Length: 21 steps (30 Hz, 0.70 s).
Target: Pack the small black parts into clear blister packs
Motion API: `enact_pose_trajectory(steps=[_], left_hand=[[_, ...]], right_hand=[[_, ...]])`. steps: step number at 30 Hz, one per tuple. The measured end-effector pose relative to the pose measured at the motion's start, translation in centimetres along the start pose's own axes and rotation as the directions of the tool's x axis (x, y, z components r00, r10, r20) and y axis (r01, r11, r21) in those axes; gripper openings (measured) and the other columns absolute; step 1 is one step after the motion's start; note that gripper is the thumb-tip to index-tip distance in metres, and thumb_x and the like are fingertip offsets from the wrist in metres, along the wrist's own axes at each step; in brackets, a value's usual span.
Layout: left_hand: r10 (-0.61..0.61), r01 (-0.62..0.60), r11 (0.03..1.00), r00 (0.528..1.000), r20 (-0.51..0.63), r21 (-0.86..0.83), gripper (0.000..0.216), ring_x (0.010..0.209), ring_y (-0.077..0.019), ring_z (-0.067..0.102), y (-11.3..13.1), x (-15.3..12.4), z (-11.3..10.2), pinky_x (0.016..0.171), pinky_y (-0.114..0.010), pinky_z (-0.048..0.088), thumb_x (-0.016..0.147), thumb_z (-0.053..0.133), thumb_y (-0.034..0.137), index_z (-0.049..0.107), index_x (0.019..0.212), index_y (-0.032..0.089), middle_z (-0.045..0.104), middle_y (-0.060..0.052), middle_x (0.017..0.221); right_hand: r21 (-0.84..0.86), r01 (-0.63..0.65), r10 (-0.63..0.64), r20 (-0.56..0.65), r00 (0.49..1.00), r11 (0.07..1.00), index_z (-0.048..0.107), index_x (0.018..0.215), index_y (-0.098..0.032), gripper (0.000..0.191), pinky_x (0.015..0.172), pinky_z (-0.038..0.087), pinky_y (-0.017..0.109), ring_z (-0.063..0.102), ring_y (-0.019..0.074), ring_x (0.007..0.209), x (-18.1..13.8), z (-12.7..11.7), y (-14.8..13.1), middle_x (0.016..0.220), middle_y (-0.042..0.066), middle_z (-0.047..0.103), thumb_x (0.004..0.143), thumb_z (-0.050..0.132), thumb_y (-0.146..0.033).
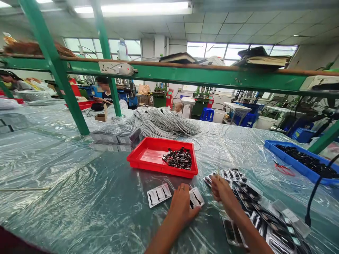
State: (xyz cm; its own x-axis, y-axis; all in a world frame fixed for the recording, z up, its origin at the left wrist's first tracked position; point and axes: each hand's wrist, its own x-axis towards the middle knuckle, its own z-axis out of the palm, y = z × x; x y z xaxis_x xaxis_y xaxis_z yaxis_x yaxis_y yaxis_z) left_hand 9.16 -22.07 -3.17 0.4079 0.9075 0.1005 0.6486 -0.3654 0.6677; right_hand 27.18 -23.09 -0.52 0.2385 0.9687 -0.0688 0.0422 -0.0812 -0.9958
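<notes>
My left hand (182, 206) rests on the plastic-covered table, fingers curled over a small clear packet (196, 197) holding black parts. My right hand (221, 188) is closed over the near end of a row of similar packets (233, 174); what its fingers pinch is hidden. A strip of three packets (159, 194) lies just left of my left hand. Beyond my hands stands a red tray (148, 155) with a pile of small black parts (178, 158) in its right corner.
More packets (265, 218) trail to the lower right. A blue tray (280, 151) of black parts sits at right, with a black cable (314, 195) hanging near it. Grey cable coils (161, 121), stacked packs (116, 135) and green frame posts (71, 102) stand behind. A person (104, 93) sits far back.
</notes>
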Motion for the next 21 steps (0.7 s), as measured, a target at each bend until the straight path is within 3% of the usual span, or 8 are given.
enact_pose_trajectory(steps=[3, 6, 8, 10, 12, 16, 19, 21], left_hand=[[-0.087, 0.077, 0.953, 0.996, -0.021, -0.292, 0.041, 0.091, -0.0246, 0.062, -1.4, -1.0, -2.4, 0.081, -0.032, 0.044, 0.075, 0.068, 0.031, 0.052, 0.112, 0.021, 0.067, -0.006, 0.101], [-0.099, 0.052, 0.899, 0.991, -0.087, -0.435, 0.026, 0.088, -0.0235, 0.062, -2.5, -1.4, -4.9, 0.079, -0.032, 0.042, 0.087, 0.053, 0.039, 0.055, 0.107, 0.022, 0.069, -0.005, 0.096], [-0.077, 0.004, 0.877, 0.988, -0.131, -0.481, 0.03, 0.087, -0.0232, 0.061, -2.9, -0.9, -6.1, 0.079, -0.032, 0.042, 0.092, 0.043, 0.047, 0.058, 0.099, 0.022, 0.069, -0.005, 0.093], [-0.073, -0.035, 0.849, 0.98, -0.183, -0.527, 0.034, 0.087, -0.0229, 0.061, -3.2, 0.2, -7.0, 0.079, -0.031, 0.043, 0.091, 0.044, 0.051, 0.06, 0.094, 0.021, 0.069, -0.005, 0.092], [-0.1, -0.059, 0.806, 0.967, -0.234, -0.589, 0.036, 0.089, -0.0227, 0.06, -3.6, 1.9, -8.0, 0.079, -0.03, 0.044, 0.087, 0.051, 0.054, 0.061, 0.094, 0.021, 0.068, -0.004, 0.093], [-0.06, -0.135, 0.667, 0.971, -0.234, -0.733, 0.04, 0.08, -0.0193, 0.058, -4.7, 5.6, -10.5, 0.074, -0.028, 0.045, 0.079, 0.063, 0.057, 0.063, 0.09, 0.019, 0.065, -0.002, 0.083], [0.015, -0.176, 0.612, 0.978, -0.21, -0.771, 0.04, 0.071, -0.0165, 0.056, -5.5, 8.3, -11.8, 0.068, -0.026, 0.044, 0.073, 0.069, 0.057, 0.063, 0.081, 0.017, 0.061, 0.0, 0.074], [0.02, -0.172, 0.642, 0.978, -0.208, -0.747, 0.041, 0.066, -0.016, 0.055, -6.1, 10.0, -11.8, 0.064, -0.026, 0.043, 0.073, 0.068, 0.057, 0.063, 0.077, 0.017, 0.06, 0.0, 0.069]], right_hand=[[-0.495, 0.12, -0.14, -0.002, 0.99, 0.86, 0.059, 0.08, -0.022, 0.031, 0.054, 0.042, 0.032, 0.053, 0.0192, 0.055, -0.7, -1.4, -0.4, 0.063, 0.001, 0.057, 0.075, 0.059, -0.053], [-0.671, 0.289, -0.368, 0.027, 0.93, 0.682, 0.066, 0.102, -0.018, 0.04, 0.081, 0.047, 0.042, 0.062, 0.0319, 0.093, -1.4, 0.3, -0.8, 0.1, 0.015, 0.067, 0.079, 0.056, -0.049], [-0.588, 0.404, -0.376, 0.177, 0.909, 0.701, 0.065, 0.11, -0.02, 0.039, 0.085, 0.047, 0.039, 0.062, 0.0297, 0.099, -1.1, 3.2, -1.8, 0.108, 0.013, 0.068, 0.087, 0.05, -0.049], [-0.439, 0.482, -0.368, 0.322, 0.872, 0.759, 0.066, 0.104, -0.022, 0.034, 0.079, 0.047, 0.034, 0.064, 0.0243, 0.088, 0.2, 6.4, -3.0, 0.097, 0.007, 0.07, 0.092, 0.046, -0.048], [-0.31, 0.512, -0.409, 0.341, 0.846, 0.801, 0.065, 0.089, -0.021, 0.033, 0.071, 0.045, 0.031, 0.061, 0.0204, 0.075, 2.4, 9.2, -4.0, 0.081, 0.003, 0.068, 0.092, 0.048, -0.049], [0.064, 0.311, -0.313, 0.338, 0.887, 0.948, 0.057, 0.069, -0.02, 0.04, 0.054, 0.04, 0.026, 0.051, 0.0146, 0.057, 7.3, 12.3, -4.1, 0.061, -0.003, 0.055, 0.083, 0.06, -0.057], [0.284, 0.089, -0.196, 0.377, 0.905, 0.955, 0.057, 0.072, -0.02, 0.041, 0.055, 0.043, 0.027, 0.054, 0.0156, 0.059, 9.8, 13.3, -3.5, 0.065, -0.002, 0.056, 0.077, 0.066, -0.06], [0.256, 0.141, -0.219, 0.307, 0.926, 0.956, 0.06, 0.075, -0.02, 0.041, 0.058, 0.046, 0.029, 0.057, 0.0184, 0.063, 10.8, 13.6, -3.2, 0.068, 0.001, 0.059, 0.075, 0.067, -0.061]])
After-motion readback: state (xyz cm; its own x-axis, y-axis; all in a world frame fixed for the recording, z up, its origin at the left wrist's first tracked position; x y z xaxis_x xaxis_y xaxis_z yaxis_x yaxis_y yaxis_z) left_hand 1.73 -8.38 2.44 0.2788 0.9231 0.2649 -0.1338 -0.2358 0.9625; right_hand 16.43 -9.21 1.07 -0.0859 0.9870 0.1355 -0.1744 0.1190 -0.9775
